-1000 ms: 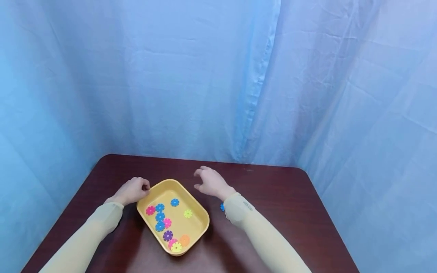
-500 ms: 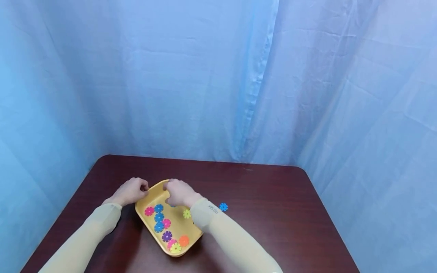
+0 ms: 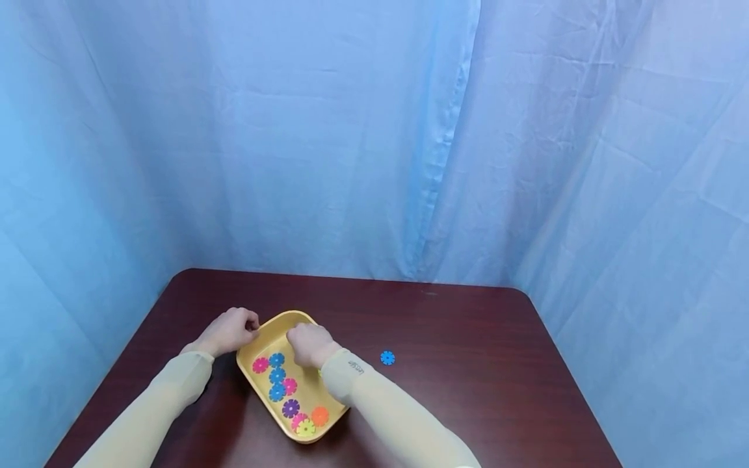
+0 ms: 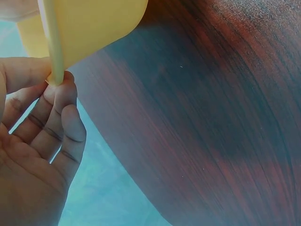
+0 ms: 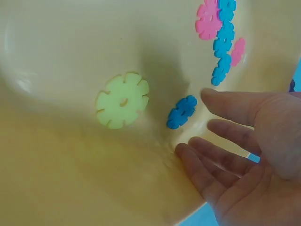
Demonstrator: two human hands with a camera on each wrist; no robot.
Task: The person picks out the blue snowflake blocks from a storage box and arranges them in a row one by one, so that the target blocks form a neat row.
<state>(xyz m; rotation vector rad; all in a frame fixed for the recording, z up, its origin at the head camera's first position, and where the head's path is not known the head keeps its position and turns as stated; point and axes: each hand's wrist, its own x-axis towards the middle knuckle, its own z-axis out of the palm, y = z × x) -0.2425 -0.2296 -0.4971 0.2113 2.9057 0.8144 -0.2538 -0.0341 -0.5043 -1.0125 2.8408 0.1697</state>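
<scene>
A yellow tray [image 3: 316, 391] stands tilted in angle on the table, with several flower-shaped notched discs inside. My left hand [image 3: 229, 331] pinches its rim between thumb and fingers, as the left wrist view shows at the rim [image 4: 55, 42]. Inside the tray, my right hand [image 3: 312, 344] reaches low with its fingers spread and loosely bent. In the right wrist view, a blue disc [image 5: 181, 112] lies just beyond the fingertips, apart from them. A pale yellow-green disc [image 5: 122, 100] lies farther left there; in the head view the right hand and sleeve mostly cover both.
Along the tray's left side lie pink [image 3: 260, 365], blue [image 3: 277, 376] and purple [image 3: 290, 408] discs. Orange [image 3: 320, 416] and yellow [image 3: 305, 427] ones sit near its front. A single blue disc [image 3: 387, 358] lies on the dark table [image 3: 480, 377]. Blue curtains [image 3: 328, 143] surround the table.
My right hand has moved left from over the table into the tray, then lower. Its sleeve no longer covers the blue disc on the table. My left hand keeps hold of the rim.
</scene>
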